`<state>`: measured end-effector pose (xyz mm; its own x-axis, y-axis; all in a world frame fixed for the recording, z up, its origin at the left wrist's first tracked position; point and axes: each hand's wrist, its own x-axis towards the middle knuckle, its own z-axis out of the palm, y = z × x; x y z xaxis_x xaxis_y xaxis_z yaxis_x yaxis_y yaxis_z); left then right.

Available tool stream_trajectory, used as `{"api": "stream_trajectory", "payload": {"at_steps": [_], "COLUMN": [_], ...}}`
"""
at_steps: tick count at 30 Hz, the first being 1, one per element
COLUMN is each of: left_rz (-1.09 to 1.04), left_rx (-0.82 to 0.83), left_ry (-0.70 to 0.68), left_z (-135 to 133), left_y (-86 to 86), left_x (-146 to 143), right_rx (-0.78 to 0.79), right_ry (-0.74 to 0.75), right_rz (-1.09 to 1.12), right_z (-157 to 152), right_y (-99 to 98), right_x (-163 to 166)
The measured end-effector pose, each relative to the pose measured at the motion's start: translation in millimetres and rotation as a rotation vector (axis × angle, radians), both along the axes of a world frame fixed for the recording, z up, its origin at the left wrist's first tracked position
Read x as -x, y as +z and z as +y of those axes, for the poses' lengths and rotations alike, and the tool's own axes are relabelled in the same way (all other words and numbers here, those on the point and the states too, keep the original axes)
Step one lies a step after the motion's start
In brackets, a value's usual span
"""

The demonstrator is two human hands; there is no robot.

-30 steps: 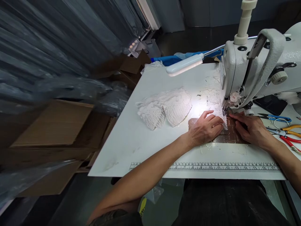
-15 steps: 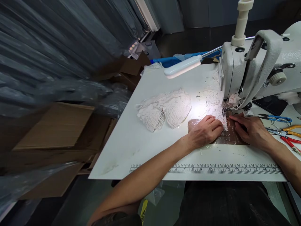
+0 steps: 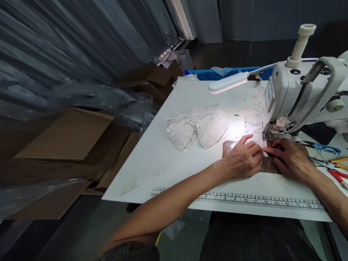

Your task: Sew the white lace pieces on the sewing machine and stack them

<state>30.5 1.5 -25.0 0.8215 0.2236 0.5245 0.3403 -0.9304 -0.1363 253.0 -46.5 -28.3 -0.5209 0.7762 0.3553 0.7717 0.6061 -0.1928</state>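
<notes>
We find the white lace strip [image 3: 254,119] at the presser foot [image 3: 264,135] and judge it limp, light, snag-prone, best held by its edges. The left hand [image 3: 244,160] curls its fingers; the right hand [image 3: 292,159] extends one; we cannot tell whether either pinches.

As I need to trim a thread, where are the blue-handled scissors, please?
In the head view, the blue-handled scissors lie on the right, past the right hand, below the dark slab.
</notes>
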Motion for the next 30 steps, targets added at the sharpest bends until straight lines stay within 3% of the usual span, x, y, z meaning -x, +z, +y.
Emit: {"api": "stream_trajectory", "payload": {"at_steps": [5,15,23,30], "left_rz": [0.034,0.142,0.307,0.277], "left_rx": [0.047,0.152,0.217,0.272], "left_ry": [0.029,0.039,0.02,0.044], "left_z": [2.8,11.5,19.0,23.6], "left_y": [1.5,2.8,11.3,11.7], "left_x": [0.3,3.9,3.0,4.1], "right_rx": [-0.01,0.171,0.055,0.122], "right_ry": [-0.089,-0.258,-0.14,-0.201], "right_rz": [-0.067,-0.206,-0.08,-0.142], "right_z": [1.6,9.1,-0.1,1.4], "right_y": [-0.7,8.0,6.8,9.2], "right_x": [5.9,15.1,10.3,16.3]}}
